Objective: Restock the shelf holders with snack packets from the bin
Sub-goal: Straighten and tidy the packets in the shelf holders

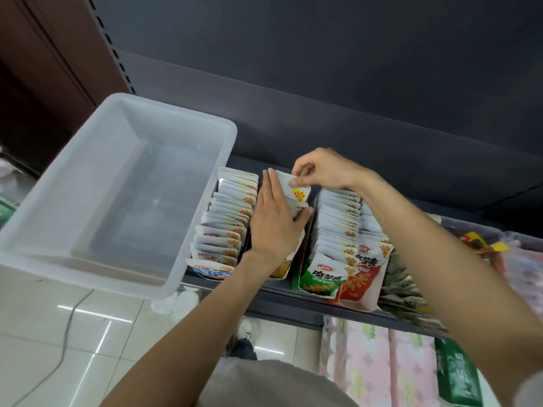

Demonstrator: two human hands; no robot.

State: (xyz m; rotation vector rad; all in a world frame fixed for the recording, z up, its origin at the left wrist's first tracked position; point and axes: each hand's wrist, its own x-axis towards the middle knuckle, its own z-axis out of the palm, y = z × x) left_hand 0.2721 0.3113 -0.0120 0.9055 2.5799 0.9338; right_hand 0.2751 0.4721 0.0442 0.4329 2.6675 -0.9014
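The left hand [274,218] lay flat with straight fingers against the white snack packets [295,198] in the middle holder [283,270] on the shelf [282,298], its thumb pressed on their other side. The right hand [318,168] pinched the top edge of the back packet (the one with a yellow sticker). Full rows of packets stood in holders on both sides. The clear plastic bin [205,183] sat just left of them.
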